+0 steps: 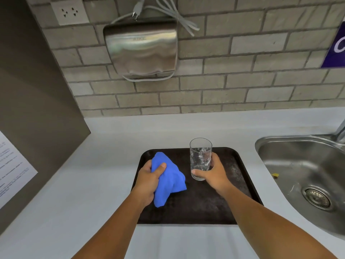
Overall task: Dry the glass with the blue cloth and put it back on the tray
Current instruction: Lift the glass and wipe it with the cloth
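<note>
Left hand: my left hand (149, 181) is closed in a fist around the blue cloth (169, 181), thumb pressed across the front; most of the cloth hangs bunched below and to the right of the fist.
Right hand: my right hand (212, 173) is wrapped round the lower half of the glass (200, 158), thumb in front, fingers behind.
Glass position: centre of frame, upright, over the far part of the tray (240, 174); I cannot tell whether its base is touching the tray or just lifted.
Glass surface: clear, straight-walled, thin rim; droplets and streaks on the wall, so I judge it wet and slippery.
Cloth texture: soft, nappy, thick folds; looks absorbent.
Tray: dark, flat, rounded corners, low raised lip, scuffed surface.
Step in hand: bringing cloth and glass together; drying not yet begun.
Method note: spread the cloth over my palm before wiping, keep the grip low and firm, turn the glass against the cloth, push a fold inside for the inner wall.
Risk: a squeeze near the thin rim.
</note>
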